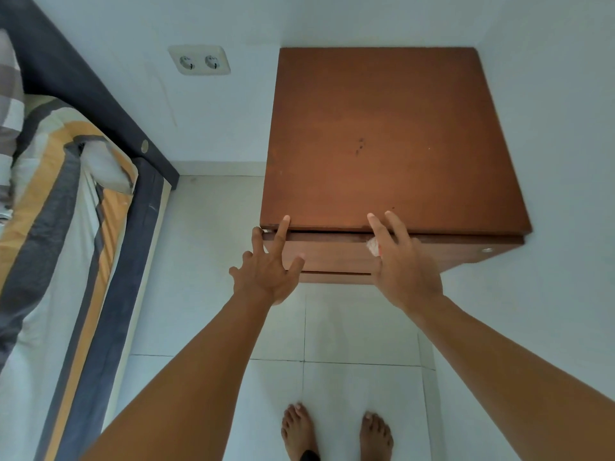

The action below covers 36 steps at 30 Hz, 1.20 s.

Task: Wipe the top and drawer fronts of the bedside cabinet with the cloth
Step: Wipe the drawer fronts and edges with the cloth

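Observation:
The brown wooden bedside cabinet [392,138] stands in the room corner, its bare top seen from above. Its upper drawer front [332,254] shows below the top's front edge. My left hand [269,264] is spread, with straight fingers touching the front left edge of the top. My right hand [402,261] lies flat over the upper drawer front, fingers reaching onto the top's edge. A small piece of white cloth [373,245] peeks out from under its palm; most of the cloth is hidden.
A bed with striped bedding [60,201] and a dark frame [100,104] runs along the left. A double wall socket [199,60] sits on the wall left of the cabinet. My bare feet [336,434] stand on white floor tiles. Walls close in behind and to the right.

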### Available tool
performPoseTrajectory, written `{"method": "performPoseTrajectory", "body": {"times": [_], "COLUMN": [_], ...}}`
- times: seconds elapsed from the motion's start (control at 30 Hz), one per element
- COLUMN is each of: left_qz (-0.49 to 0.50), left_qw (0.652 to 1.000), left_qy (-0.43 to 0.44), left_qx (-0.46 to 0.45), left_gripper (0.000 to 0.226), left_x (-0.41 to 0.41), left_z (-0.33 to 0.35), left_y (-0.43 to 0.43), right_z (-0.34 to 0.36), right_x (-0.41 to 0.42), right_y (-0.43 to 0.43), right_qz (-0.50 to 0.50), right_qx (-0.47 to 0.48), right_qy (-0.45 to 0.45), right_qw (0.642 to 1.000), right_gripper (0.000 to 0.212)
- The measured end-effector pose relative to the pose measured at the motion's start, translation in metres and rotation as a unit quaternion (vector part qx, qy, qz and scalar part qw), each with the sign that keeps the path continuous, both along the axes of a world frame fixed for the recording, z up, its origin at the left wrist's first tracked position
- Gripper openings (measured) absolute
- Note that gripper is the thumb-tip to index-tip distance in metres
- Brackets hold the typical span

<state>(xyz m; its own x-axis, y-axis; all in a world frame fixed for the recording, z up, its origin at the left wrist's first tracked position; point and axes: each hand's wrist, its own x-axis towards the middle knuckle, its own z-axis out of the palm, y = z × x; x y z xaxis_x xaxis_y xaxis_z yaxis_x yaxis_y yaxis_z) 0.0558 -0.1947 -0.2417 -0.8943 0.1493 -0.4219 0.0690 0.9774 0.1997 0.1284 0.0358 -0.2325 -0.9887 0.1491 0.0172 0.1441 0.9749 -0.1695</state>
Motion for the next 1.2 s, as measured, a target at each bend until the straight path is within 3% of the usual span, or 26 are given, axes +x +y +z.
{"method": "performPoseTrajectory", "body": {"times": [0.07, 0.27, 0.77, 1.07, 1.2], "left_qz": [0.0, 0.004, -0.062, -0.112, -0.112], "left_qw": [1.0, 1.0, 0.995, 0.987, 0.988], "left_qy": [-0.001, -0.003, 0.011, 0.037, 0.04], "left_qx": [0.0, -0.002, -0.073, -0.105, -0.1], "left_gripper": [0.076, 0.074, 0.074, 0.076, 0.076], "left_x": [-0.001, 0.0, -0.009, -0.011, -0.01], "left_z": [-0.001, 0.001, 0.02, 0.023, 0.021], "left_y": [0.0, 0.001, -0.005, -0.008, -0.007], "right_z": [0.001, -0.001, -0.001, 0.017, 0.023], "right_x": [-0.003, -0.006, -0.013, -0.017, -0.016], "right_y": [-0.003, -0.013, -0.009, -0.011, -0.012], "right_qz": [-0.001, -0.02, -0.017, -0.035, -0.048], "right_qx": [0.014, 0.009, -0.026, -0.054, -0.089], "right_qy": [-0.023, -0.134, -0.201, -0.229, -0.193], "right_qw": [1.0, 0.991, 0.979, 0.971, 0.976], "right_gripper": [0.063, 0.083, 0.088, 0.081, 0.07]}}
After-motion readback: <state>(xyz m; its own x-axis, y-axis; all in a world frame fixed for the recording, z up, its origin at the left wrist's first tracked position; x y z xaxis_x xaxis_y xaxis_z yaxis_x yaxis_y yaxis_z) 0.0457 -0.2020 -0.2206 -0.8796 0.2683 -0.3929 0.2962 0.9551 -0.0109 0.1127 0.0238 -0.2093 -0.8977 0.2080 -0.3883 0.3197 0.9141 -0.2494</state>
